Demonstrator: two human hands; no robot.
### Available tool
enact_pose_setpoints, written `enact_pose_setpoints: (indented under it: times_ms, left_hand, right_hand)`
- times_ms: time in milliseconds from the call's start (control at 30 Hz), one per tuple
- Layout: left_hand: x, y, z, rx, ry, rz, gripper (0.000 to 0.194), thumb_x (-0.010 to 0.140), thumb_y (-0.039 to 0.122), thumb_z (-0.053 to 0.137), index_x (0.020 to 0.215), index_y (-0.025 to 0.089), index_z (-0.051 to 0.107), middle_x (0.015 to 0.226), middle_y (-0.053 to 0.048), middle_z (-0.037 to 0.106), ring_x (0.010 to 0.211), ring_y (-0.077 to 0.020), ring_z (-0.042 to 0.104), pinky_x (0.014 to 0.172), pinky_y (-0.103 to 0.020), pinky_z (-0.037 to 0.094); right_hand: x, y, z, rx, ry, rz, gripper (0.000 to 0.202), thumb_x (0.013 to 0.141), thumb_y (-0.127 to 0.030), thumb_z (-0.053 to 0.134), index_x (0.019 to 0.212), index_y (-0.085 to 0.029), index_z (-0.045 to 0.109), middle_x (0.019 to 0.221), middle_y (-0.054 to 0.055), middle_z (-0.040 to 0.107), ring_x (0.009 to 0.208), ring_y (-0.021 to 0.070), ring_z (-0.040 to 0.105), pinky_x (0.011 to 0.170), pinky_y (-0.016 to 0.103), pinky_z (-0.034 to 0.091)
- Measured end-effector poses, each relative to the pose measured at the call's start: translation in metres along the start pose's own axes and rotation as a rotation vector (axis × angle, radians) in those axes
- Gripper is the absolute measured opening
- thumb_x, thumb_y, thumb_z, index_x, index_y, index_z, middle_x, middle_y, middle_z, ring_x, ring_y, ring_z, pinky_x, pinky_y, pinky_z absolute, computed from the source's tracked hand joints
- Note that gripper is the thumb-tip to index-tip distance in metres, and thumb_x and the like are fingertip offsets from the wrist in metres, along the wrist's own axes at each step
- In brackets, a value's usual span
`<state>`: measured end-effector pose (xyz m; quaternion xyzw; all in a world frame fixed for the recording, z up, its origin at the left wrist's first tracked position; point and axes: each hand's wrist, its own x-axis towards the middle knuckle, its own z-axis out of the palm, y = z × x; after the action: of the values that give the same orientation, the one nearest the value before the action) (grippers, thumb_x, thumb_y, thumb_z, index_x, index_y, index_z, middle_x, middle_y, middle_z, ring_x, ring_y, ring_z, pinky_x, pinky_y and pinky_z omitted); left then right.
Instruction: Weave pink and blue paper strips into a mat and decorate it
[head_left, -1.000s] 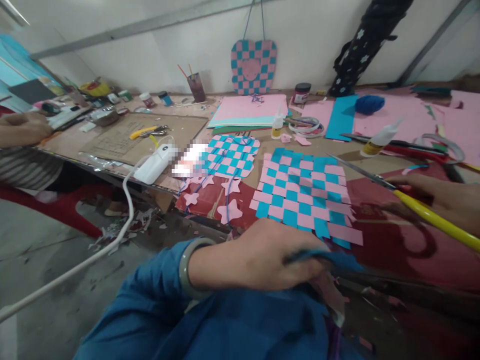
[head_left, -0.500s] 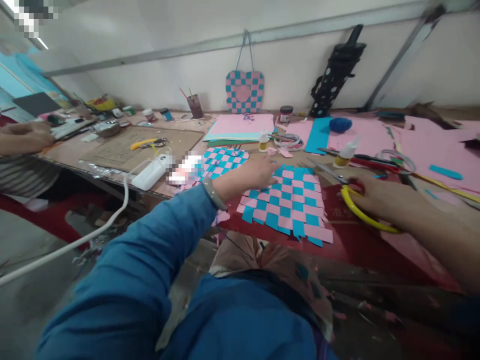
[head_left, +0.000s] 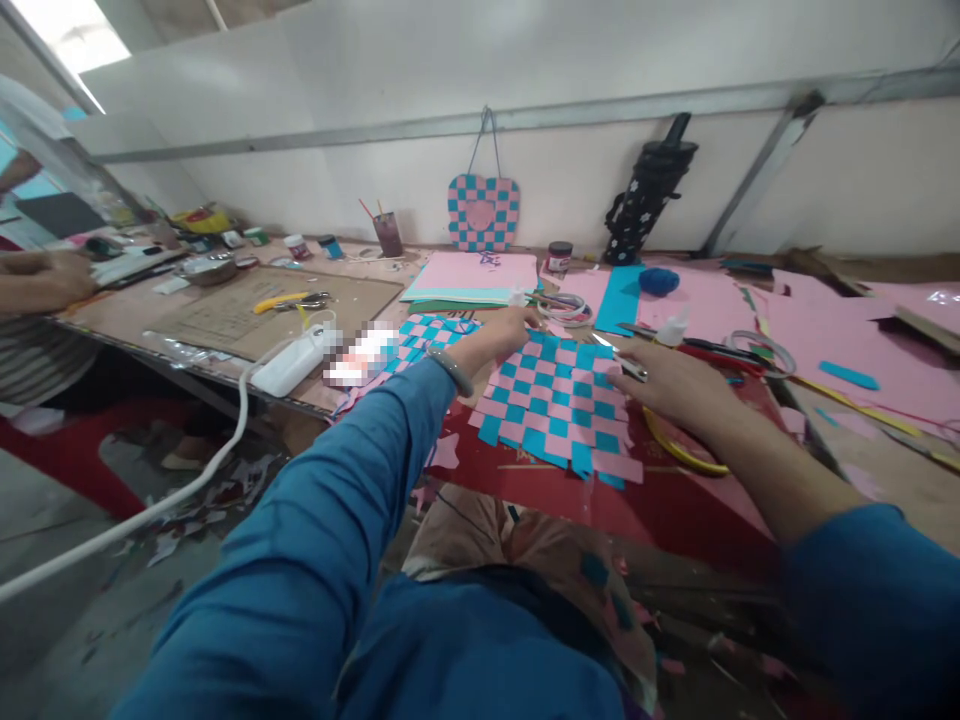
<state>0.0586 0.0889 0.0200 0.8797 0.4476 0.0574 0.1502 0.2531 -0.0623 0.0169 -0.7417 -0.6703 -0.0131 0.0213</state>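
Observation:
A checkered mat of woven pink and blue paper strips (head_left: pixel 555 400) lies on a red board, its strip ends uneven. At its upper left corner my left hand (head_left: pixel 501 335) is closed, the fingertips bent down onto the edge. My right hand (head_left: pixel 671 385) grips yellow-handled scissors (head_left: pixel 679 452) beside the mat's right edge. The blades point up and left past my fingers, which reach the mat's edge. A second checkered piece (head_left: pixel 427 335) lies left of the mat, partly behind my left arm.
A checkered paper hanging (head_left: pixel 484 212) leans on the wall behind pink sheets (head_left: pixel 472 275). Nearby are a glue bottle (head_left: pixel 671 328), blue yarn (head_left: pixel 659 281), and red-handled scissors (head_left: pixel 712 352). To the left are a white power strip (head_left: pixel 296 358), a yellow cutter (head_left: pixel 281 301) and another person's hand (head_left: pixel 49 280).
My right hand has moved left with the scissors to the mat's right edge. My left hand has drawn back slightly to the upper left corner and its fingers have closed. The view has shifted.

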Motion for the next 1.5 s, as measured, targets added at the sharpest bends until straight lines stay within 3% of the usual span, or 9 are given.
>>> enact_pose_setpoints:
  times_ms: [167, 300, 433, 600, 800, 1067, 1200, 1333, 1500]
  left_hand:
    - [0.0, -0.009, -0.005, -0.084, 0.077, -0.065, 0.043, 0.081, 0.016, 0.051, 0.123, 0.018, 0.06, 0.117, -0.005, 0.066, 0.099, -0.016, 0.064, 0.083, -0.021, 0.049]
    - [0.001, -0.015, -0.001, -0.094, 0.089, -0.062, 0.043, 0.079, 0.013, 0.053, 0.121, 0.02, 0.062, 0.115, -0.004, 0.068, 0.1, -0.0159, 0.063, 0.089, -0.022, 0.047]
    - [0.003, -0.02, 0.0, -0.066, 0.109, -0.037, 0.041, 0.077, 0.012, 0.055, 0.117, 0.02, 0.065, 0.117, -0.005, 0.068, 0.109, -0.0184, 0.06, 0.097, -0.025, 0.044]
    - [0.01, -0.034, -0.016, -0.058, 0.167, -0.073, 0.03, 0.082, 0.026, 0.056, 0.107, 0.017, 0.069, 0.111, -0.007, 0.069, 0.107, -0.0202, 0.061, 0.096, -0.026, 0.043]
    - [0.035, -0.044, -0.024, -0.116, 0.178, -0.132, 0.058, 0.073, 0.042, 0.068, 0.123, 0.013, 0.058, 0.115, -0.009, 0.067, 0.106, -0.0197, 0.061, 0.09, -0.023, 0.045]
    - [0.057, -0.037, -0.004, -0.219, 0.13, -0.148, 0.033, 0.071, 0.034, 0.066, 0.095, 0.011, 0.07, 0.086, -0.006, 0.071, 0.077, -0.0172, 0.064, 0.064, -0.022, 0.046]
    - [0.07, -0.032, -0.018, -0.262, 0.185, -0.116, 0.035, 0.072, 0.036, 0.065, 0.095, 0.01, 0.07, 0.089, -0.007, 0.07, 0.081, -0.0179, 0.063, 0.065, -0.023, 0.045]
    - [0.098, -0.014, -0.036, -0.294, 0.236, -0.046, 0.034, 0.076, 0.036, 0.062, 0.099, 0.012, 0.069, 0.095, -0.006, 0.07, 0.088, -0.0166, 0.063, 0.07, -0.021, 0.045]
    - [0.143, 0.016, -0.032, -0.276, 0.236, -0.028, 0.036, 0.076, 0.033, 0.064, 0.105, 0.011, 0.067, 0.101, -0.008, 0.07, 0.091, -0.0176, 0.064, 0.073, -0.023, 0.045]
  right_hand:
    - [0.035, -0.007, 0.013, 0.113, -0.027, -0.001, 0.059, 0.085, -0.045, 0.047, 0.133, -0.01, 0.048, 0.129, 0.016, 0.057, 0.109, 0.0284, 0.058, 0.089, 0.037, 0.045]
    - [0.046, -0.014, 0.019, 0.13, -0.052, -0.026, 0.056, 0.085, -0.047, 0.047, 0.128, -0.011, 0.054, 0.122, 0.013, 0.062, 0.105, 0.0279, 0.06, 0.087, 0.038, 0.047]
    - [0.044, -0.02, 0.014, 0.15, -0.069, -0.083, 0.049, 0.082, -0.049, 0.05, 0.117, -0.017, 0.063, 0.11, 0.009, 0.067, 0.101, 0.0266, 0.062, 0.084, 0.036, 0.047]
    - [0.029, -0.019, -0.002, 0.206, -0.022, -0.061, 0.052, 0.083, -0.052, 0.044, 0.121, -0.021, 0.06, 0.112, 0.006, 0.067, 0.091, 0.0232, 0.064, 0.077, 0.034, 0.049]
    - [0.027, -0.02, -0.004, 0.317, -0.027, -0.119, 0.047, 0.082, -0.051, 0.045, 0.111, -0.02, 0.064, 0.102, 0.007, 0.07, 0.091, 0.0238, 0.064, 0.075, 0.034, 0.049]
    - [0.026, -0.023, 0.0, 0.392, -0.134, -0.145, 0.045, 0.083, -0.049, 0.046, 0.113, -0.019, 0.063, 0.101, 0.006, 0.07, 0.082, 0.0193, 0.064, 0.073, 0.032, 0.049]
    - [0.013, -0.022, -0.006, 0.398, -0.204, -0.187, 0.045, 0.084, -0.048, 0.045, 0.116, -0.021, 0.061, 0.103, 0.005, 0.07, 0.084, 0.0194, 0.065, 0.068, 0.03, 0.048]
    - [0.0, -0.025, -0.008, 0.416, -0.279, -0.282, 0.042, 0.086, -0.046, 0.043, 0.116, -0.023, 0.061, 0.107, 0.005, 0.068, 0.085, 0.0199, 0.065, 0.071, 0.031, 0.048]
    - [-0.012, -0.026, -0.004, 0.486, -0.36, -0.353, 0.039, 0.086, -0.045, 0.046, 0.116, -0.027, 0.062, 0.104, 0.004, 0.069, 0.087, 0.0218, 0.064, 0.074, 0.033, 0.046]
